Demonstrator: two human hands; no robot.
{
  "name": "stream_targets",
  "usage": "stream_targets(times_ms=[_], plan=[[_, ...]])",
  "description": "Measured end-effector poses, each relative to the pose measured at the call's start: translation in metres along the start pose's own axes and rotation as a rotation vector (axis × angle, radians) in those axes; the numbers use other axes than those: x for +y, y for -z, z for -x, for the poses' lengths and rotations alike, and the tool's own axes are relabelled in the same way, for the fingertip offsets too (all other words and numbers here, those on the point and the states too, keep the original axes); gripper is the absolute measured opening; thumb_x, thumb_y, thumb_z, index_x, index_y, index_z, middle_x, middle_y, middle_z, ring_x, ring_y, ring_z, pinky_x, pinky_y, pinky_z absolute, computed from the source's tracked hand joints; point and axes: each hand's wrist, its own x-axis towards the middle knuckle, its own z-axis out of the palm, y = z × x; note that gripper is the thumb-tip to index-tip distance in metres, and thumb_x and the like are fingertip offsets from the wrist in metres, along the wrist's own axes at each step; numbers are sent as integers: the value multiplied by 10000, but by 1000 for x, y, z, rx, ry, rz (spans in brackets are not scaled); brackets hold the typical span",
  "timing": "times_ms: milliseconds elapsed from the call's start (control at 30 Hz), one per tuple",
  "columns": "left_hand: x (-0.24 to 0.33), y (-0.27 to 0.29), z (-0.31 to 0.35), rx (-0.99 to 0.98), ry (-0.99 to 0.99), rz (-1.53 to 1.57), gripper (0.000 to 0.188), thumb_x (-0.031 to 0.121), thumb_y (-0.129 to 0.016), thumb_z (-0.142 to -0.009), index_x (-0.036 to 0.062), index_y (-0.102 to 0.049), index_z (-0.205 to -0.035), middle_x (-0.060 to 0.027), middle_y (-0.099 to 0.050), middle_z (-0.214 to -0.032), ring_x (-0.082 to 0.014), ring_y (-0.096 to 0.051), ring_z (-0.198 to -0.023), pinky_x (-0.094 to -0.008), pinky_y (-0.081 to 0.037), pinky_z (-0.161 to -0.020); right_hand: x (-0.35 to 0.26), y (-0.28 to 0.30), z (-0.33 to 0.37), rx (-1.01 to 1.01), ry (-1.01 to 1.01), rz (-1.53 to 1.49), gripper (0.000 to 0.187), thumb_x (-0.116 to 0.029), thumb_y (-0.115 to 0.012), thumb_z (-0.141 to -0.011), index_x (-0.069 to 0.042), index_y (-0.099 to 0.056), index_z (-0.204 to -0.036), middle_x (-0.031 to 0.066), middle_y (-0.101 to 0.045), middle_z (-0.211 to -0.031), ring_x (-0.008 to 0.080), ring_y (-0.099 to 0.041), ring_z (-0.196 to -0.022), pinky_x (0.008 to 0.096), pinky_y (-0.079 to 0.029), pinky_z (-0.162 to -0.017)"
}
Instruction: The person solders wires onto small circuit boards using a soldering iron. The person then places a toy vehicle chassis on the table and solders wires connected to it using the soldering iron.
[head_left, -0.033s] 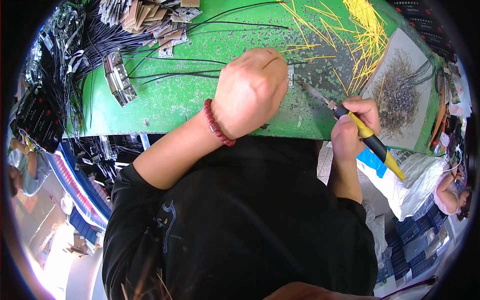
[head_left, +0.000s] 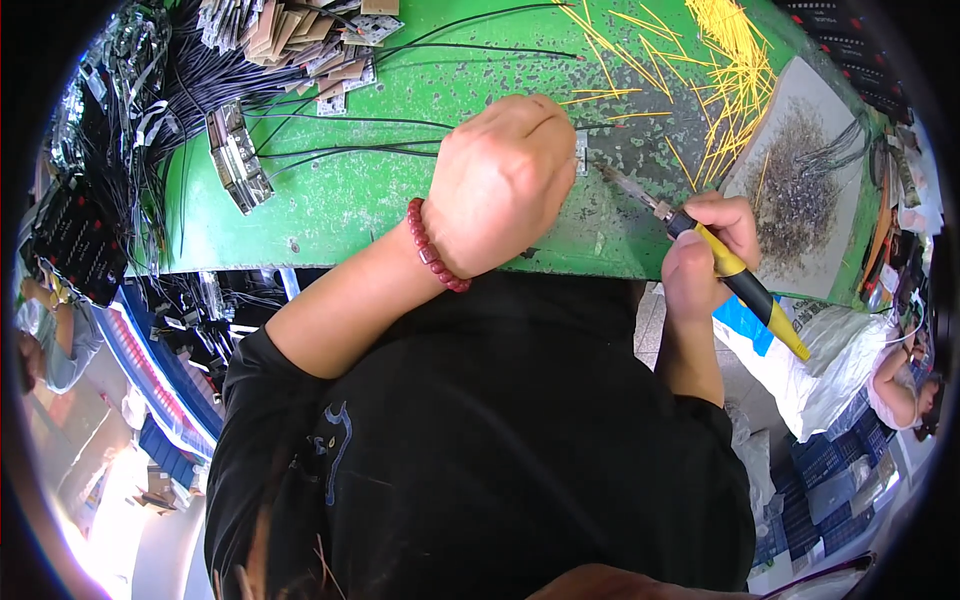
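Left hand (head_left: 505,185): fingers hidden beneath; cannot tell whether apart or together.
Small circuit board (head_left: 582,158): showing at the left hand's two-o'clock edge.
Right hand (head_left: 705,255): fingers clamped round yellow-black soldering iron (head_left: 750,285), tip toward ten o'clock, just beside the board.
Green bench (head_left: 330,215): worn; yellow wires (head_left: 733,90) at two o'clock.
Black packaging (head_left: 845,55): two-o'clock rim, small print.
White bag (head_left: 830,350): three o'clock.
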Motion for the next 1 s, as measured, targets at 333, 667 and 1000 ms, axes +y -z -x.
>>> stream_targets(times_ms=[333,667,1000], plan=[[5,9,-8,-122,32,-6,59,-2,-656,-742,-1,-598,-749,-128,-624,-835,-313,-617,-762,-377,-515,-646,-2,-2,-2,-31,12,3,253,-188,-696,-788,1,-559,-886,16,-508,-746,67,-423,-634,215,-315,-580],[4,9,-8,-138,39,-12,60,-6,-659,-733,-1,-603,-752,-123,-624,-835,-309,-617,-762,-372,-516,-653,0,-1,-1,-44,-25,55,262,-193,-694,-794,4,-552,-892,32,-522,-756,73,-427,-642,216,-321,-587],[4,9,-8,-136,34,-42,65,9,-666,-729,12,-604,-745,-108,-627,-831,-301,-618,-764,-374,-517,-650,10,3,1,143,153,-40,301,-206,-670,-818,-6,-508,-974,79,-549,-833,110,-479,-650,224,-391,-611]])
